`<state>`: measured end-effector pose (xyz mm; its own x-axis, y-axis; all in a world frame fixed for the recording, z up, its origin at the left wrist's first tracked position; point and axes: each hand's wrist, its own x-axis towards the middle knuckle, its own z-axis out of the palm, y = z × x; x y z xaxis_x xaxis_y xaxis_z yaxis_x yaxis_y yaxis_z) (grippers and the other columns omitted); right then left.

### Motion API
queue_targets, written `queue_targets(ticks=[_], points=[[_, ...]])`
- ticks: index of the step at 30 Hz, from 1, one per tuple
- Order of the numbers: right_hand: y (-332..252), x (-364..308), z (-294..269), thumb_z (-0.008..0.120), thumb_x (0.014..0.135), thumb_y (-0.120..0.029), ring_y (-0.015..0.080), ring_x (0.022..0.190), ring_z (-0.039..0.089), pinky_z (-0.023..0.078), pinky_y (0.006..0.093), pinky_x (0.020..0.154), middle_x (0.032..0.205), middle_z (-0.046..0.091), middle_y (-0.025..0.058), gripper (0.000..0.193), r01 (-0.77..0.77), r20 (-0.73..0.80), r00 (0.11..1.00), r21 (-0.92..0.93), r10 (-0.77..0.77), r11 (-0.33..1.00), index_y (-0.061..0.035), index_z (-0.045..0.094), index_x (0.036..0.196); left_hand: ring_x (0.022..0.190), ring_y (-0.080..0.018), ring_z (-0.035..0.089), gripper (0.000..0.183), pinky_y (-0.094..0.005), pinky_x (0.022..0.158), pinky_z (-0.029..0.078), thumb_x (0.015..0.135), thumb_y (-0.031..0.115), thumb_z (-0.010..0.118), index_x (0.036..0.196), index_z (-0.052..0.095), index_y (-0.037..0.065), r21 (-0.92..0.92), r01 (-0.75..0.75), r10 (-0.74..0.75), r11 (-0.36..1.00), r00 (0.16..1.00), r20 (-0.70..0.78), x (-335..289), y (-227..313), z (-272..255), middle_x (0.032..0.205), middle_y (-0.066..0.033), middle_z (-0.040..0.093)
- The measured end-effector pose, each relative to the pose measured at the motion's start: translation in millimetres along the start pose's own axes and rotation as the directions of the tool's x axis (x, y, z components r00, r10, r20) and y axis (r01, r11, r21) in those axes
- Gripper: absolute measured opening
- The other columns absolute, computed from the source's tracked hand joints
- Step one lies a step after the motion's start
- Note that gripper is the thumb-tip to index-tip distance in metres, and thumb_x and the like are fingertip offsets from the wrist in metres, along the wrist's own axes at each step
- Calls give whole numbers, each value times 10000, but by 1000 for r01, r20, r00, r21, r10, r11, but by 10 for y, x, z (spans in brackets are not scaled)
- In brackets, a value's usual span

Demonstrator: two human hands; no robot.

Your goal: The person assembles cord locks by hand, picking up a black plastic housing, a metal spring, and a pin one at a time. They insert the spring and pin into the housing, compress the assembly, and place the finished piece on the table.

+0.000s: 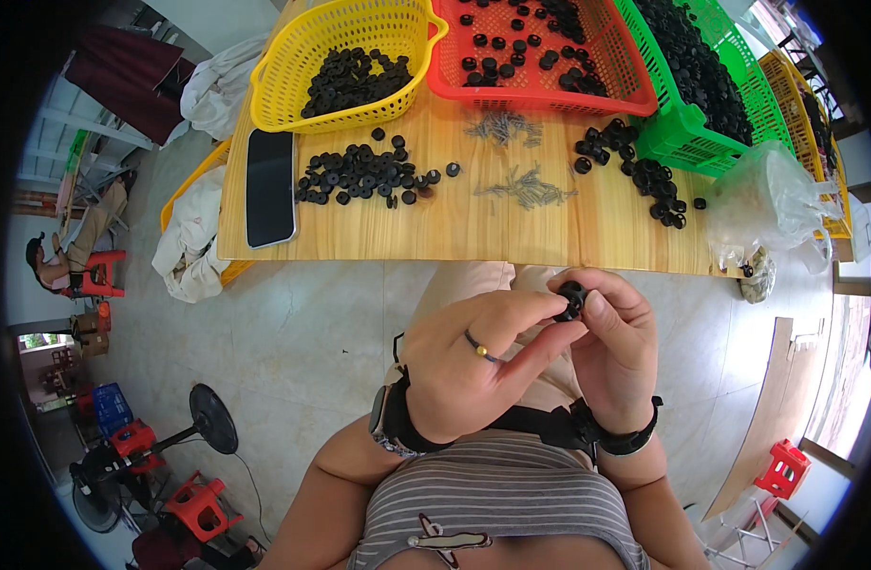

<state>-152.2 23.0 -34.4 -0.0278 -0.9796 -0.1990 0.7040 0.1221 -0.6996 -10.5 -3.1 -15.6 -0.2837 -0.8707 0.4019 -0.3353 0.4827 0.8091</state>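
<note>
A small round black plastic part (pixel 571 302), like a little wheel, is held just off the table's front edge, over my lap. My left hand (pixel 473 347) pinches it from the left with thumb and forefinger. From the right, my right hand (pixel 618 332) grips the same part, its thumb pressed to the side and its fingers curled behind. Fingertips cover much of the part, so I cannot tell whether it is one piece or two joined. On the wooden table (pixel 435 233) beyond lie loose black rings (pixel 359 173), more black wheel-like pieces (pixel 654 180) and thin metal pins (pixel 530 188).
A yellow basket (pixel 336 122), a red basket (pixel 540 99) and a green basket (pixel 687 147), all holding black parts, line the table's far side. A phone (pixel 270 188) lies at the left, a clear plastic bag (pixel 773 199) at the right. A fan (pixel 213 418) stands lower left.
</note>
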Motion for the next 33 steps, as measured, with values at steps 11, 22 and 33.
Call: queue_targets(ticks=[11, 22, 33], points=[[51, -29, 11, 562, 838, -55, 146, 826, 584, 462, 260, 736, 916, 623, 104, 201, 52, -10, 999, -16, -52, 999, 32, 592, 1017, 709, -105, 570, 307, -231, 671, 454, 681, 11, 726, 927, 542, -7, -363, 181, -175, 914, 983, 49, 28, -54, 16, 756, -59, 603], [108, -58, 39, 555, 849, -72, 161, 828, 589, 468, 280, 762, 910, 620, 110, 191, 95, 8, 995, 13, -95, 995, 34, 591, 1003, 666, -94, 541, 344, -222, 640, 437, 673, 59, 748, 945, 544, 4, -385, 180, -161, 905, 984, 83, 22, -92, 16, 752, -49, 579], [105, -94, 20, 507, 881, -106, 190, 899, 591, 473, 316, 814, 973, 612, 140, 208, -34, 62, 998, 137, 26, 990, 15, 565, 1041, 564, -174, 519, 365, -263, 502, 388, 578, 206, 796, 824, 561, 75, 12, -270, 269, 963, 958, -103, 23, -134, 24, 665, -21, 569]])
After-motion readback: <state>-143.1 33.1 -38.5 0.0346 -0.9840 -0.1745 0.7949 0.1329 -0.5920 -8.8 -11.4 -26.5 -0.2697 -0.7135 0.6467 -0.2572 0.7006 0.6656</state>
